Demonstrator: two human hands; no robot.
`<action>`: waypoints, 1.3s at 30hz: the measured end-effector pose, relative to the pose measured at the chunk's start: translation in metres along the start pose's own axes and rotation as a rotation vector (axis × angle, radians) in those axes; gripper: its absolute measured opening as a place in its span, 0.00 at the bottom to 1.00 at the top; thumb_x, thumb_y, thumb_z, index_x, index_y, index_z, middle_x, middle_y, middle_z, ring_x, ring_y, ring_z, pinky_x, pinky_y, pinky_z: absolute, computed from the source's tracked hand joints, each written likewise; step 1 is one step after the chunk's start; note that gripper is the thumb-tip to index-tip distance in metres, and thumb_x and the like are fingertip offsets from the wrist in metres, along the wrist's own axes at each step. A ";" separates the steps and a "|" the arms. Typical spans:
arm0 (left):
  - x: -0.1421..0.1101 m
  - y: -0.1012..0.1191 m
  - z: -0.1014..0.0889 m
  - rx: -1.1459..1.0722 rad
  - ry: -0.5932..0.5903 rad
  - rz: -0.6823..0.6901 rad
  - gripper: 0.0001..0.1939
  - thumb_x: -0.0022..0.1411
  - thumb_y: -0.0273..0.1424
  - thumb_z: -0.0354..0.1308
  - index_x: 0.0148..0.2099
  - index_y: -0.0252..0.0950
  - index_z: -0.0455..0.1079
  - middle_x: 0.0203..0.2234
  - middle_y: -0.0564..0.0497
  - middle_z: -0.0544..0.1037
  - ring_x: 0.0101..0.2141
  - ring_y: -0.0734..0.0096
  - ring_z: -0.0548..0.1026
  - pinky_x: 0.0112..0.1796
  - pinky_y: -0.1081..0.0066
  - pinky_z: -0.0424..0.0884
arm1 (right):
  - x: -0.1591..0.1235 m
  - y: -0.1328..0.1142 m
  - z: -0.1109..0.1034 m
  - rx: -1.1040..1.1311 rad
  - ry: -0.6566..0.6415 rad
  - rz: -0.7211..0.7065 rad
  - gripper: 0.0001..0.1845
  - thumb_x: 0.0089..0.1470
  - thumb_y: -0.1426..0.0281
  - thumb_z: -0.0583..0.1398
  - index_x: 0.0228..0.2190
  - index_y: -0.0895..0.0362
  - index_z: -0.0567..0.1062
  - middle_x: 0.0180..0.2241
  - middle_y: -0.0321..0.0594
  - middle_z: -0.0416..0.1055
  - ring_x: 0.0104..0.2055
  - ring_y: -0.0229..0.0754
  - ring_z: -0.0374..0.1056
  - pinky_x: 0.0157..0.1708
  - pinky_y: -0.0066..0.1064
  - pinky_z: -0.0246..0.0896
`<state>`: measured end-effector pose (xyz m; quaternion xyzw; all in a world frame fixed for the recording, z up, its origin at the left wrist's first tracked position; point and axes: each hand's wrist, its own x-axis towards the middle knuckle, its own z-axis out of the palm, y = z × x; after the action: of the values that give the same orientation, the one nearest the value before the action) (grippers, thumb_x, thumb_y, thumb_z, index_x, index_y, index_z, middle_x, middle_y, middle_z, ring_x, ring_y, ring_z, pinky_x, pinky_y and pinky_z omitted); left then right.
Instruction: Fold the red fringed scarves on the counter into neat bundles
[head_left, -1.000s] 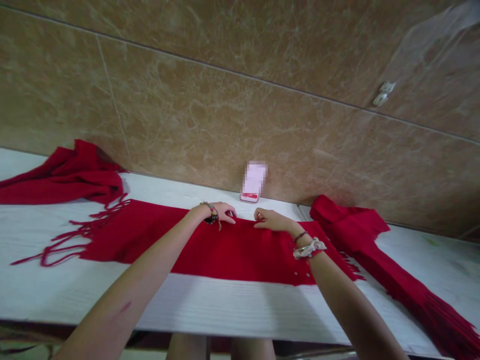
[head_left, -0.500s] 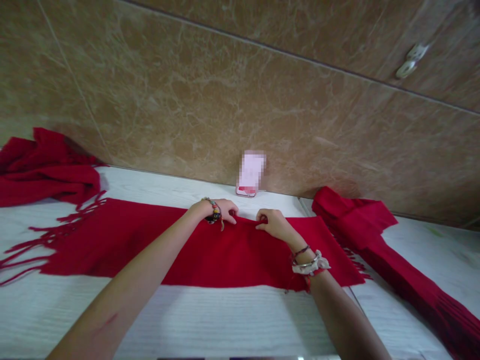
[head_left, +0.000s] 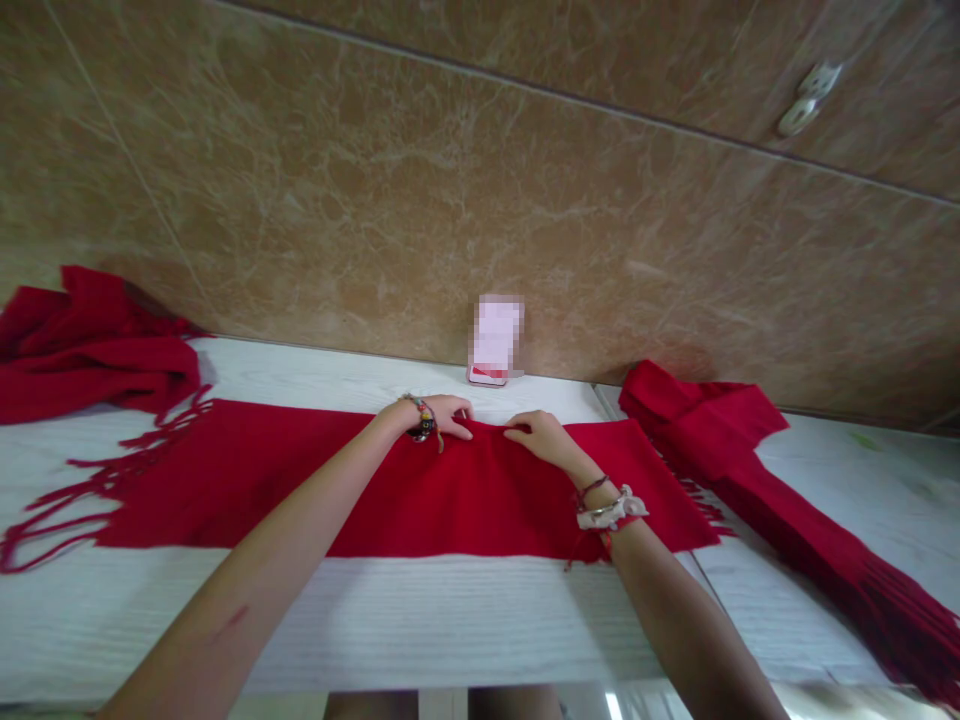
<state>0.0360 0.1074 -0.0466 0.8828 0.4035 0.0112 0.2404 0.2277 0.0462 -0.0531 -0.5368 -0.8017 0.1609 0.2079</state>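
Note:
A red fringed scarf (head_left: 442, 500) lies spread lengthwise on the white table, its long tassels at the left end and shorter ones at the right. At the middle of its far edge, my left hand (head_left: 450, 415) pinches the cloth between thumb and fingers. My right hand (head_left: 541, 438) grips the same edge a short way to the right, fingers bent over it. Slight creases run through the cloth between and below the hands. Bracelets circle both wrists, and my fingertips are partly hidden.
A phone (head_left: 495, 340) with a blurred screen leans against the brown marbled wall (head_left: 360, 200). Another red scarf (head_left: 97, 350) is bunched at the left; a folded one (head_left: 757, 490) stretches along the right. White table (head_left: 420, 620) runs below the wall. A socket with a plug (head_left: 810, 98) is at upper right.
The view has shifted slightly, showing the table's near edge and legs below. Both hands remain on the scarf's far edge, and creases now fan out in the cloth near them.

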 end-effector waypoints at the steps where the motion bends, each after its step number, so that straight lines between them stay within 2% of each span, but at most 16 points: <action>1: 0.000 0.000 0.001 -0.026 0.002 -0.008 0.10 0.49 0.33 0.57 0.35 0.35 0.67 0.30 0.53 0.74 0.32 0.73 0.70 0.32 0.79 0.63 | 0.000 -0.001 0.000 0.004 0.023 0.025 0.06 0.45 0.77 0.58 0.25 0.59 0.76 0.27 0.38 0.75 0.29 0.37 0.67 0.30 0.26 0.57; 5: 0.001 0.005 0.004 -0.015 0.061 -0.010 0.09 0.48 0.31 0.58 0.34 0.35 0.68 0.28 0.54 0.74 0.31 0.74 0.70 0.31 0.79 0.62 | 0.001 -0.002 -0.002 -0.006 0.081 0.121 0.02 0.40 0.77 0.62 0.23 0.60 0.75 0.23 0.37 0.73 0.26 0.36 0.66 0.26 0.24 0.55; 8: 0.000 0.009 0.002 0.029 0.066 -0.009 0.08 0.46 0.29 0.59 0.33 0.34 0.69 0.26 0.56 0.73 0.30 0.75 0.70 0.30 0.80 0.62 | 0.001 -0.002 -0.002 -0.037 0.079 0.128 0.03 0.39 0.75 0.64 0.23 0.60 0.74 0.24 0.37 0.73 0.26 0.35 0.65 0.25 0.23 0.54; 10: -0.001 0.011 0.000 0.069 0.051 -0.035 0.07 0.47 0.29 0.59 0.32 0.34 0.69 0.26 0.56 0.73 0.29 0.76 0.69 0.30 0.80 0.61 | 0.001 -0.001 -0.002 -0.087 0.056 0.103 0.03 0.44 0.72 0.61 0.25 0.60 0.74 0.26 0.38 0.73 0.27 0.35 0.65 0.26 0.23 0.54; 14: -0.004 0.010 -0.003 0.140 0.040 -0.101 0.06 0.50 0.30 0.57 0.33 0.35 0.68 0.28 0.56 0.73 0.30 0.75 0.69 0.30 0.79 0.62 | 0.000 0.003 -0.002 -0.386 -0.018 0.151 0.15 0.56 0.67 0.50 0.27 0.60 0.74 0.29 0.43 0.74 0.31 0.38 0.67 0.29 0.25 0.55; 17: -0.005 0.008 -0.003 0.192 0.023 -0.152 0.06 0.52 0.31 0.56 0.34 0.34 0.68 0.29 0.53 0.74 0.31 0.72 0.70 0.30 0.78 0.62 | -0.003 0.005 0.000 -0.543 -0.038 0.213 0.16 0.57 0.67 0.48 0.31 0.61 0.73 0.33 0.47 0.73 0.36 0.42 0.67 0.32 0.29 0.56; 21: -0.005 0.007 0.000 0.261 0.021 -0.212 0.08 0.54 0.32 0.54 0.36 0.34 0.68 0.32 0.49 0.75 0.34 0.67 0.71 0.33 0.74 0.64 | -0.006 0.002 0.004 -0.594 -0.005 0.239 0.15 0.57 0.70 0.47 0.36 0.62 0.70 0.36 0.50 0.71 0.39 0.46 0.66 0.34 0.31 0.57; 24: -0.008 0.010 0.004 0.306 0.058 -0.242 0.11 0.57 0.32 0.50 0.43 0.35 0.66 0.38 0.45 0.73 0.38 0.64 0.71 0.37 0.69 0.64 | -0.008 -0.001 0.006 -0.633 0.023 0.247 0.14 0.57 0.72 0.46 0.38 0.63 0.69 0.37 0.51 0.69 0.41 0.47 0.65 0.35 0.33 0.57; 28: -0.027 0.017 0.012 0.367 0.132 -0.315 0.19 0.60 0.34 0.46 0.54 0.37 0.59 0.50 0.40 0.64 0.49 0.56 0.63 0.45 0.56 0.60 | -0.010 -0.005 0.010 -0.670 0.043 0.235 0.13 0.57 0.73 0.46 0.38 0.62 0.68 0.38 0.50 0.69 0.43 0.48 0.63 0.36 0.35 0.57; 31: -0.052 0.020 0.021 0.401 0.157 -0.427 0.30 0.58 0.41 0.47 0.61 0.42 0.45 0.59 0.42 0.49 0.57 0.49 0.46 0.49 0.45 0.49 | -0.011 -0.007 0.011 -0.686 0.043 0.222 0.13 0.57 0.74 0.45 0.38 0.63 0.67 0.38 0.50 0.68 0.43 0.48 0.63 0.37 0.36 0.57; 34: -0.077 0.019 0.027 0.345 0.063 -0.440 0.37 0.53 0.51 0.47 0.62 0.50 0.37 0.61 0.51 0.33 0.58 0.45 0.31 0.48 0.37 0.41 | -0.010 -0.008 0.011 -0.694 0.041 0.221 0.13 0.56 0.75 0.45 0.39 0.64 0.66 0.38 0.51 0.68 0.42 0.48 0.63 0.38 0.37 0.56; 37: -0.093 0.009 0.024 0.259 -0.085 -0.453 0.40 0.49 0.55 0.47 0.61 0.55 0.36 0.61 0.54 0.29 0.57 0.43 0.29 0.46 0.33 0.40 | -0.010 -0.008 0.012 -0.699 0.040 0.230 0.13 0.57 0.74 0.45 0.39 0.64 0.66 0.39 0.53 0.67 0.42 0.49 0.63 0.38 0.38 0.56; 39: -0.097 0.000 0.017 0.242 -0.137 -0.435 0.44 0.45 0.55 0.50 0.61 0.55 0.34 0.61 0.52 0.29 0.57 0.43 0.30 0.45 0.33 0.40 | -0.010 -0.007 0.012 -0.702 0.039 0.234 0.14 0.57 0.73 0.45 0.40 0.64 0.66 0.39 0.54 0.67 0.42 0.49 0.63 0.38 0.38 0.56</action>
<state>-0.0255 0.0302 -0.0449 0.7962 0.5653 -0.1489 0.1563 0.2195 0.0342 -0.0616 -0.6662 -0.7373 -0.1114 0.0064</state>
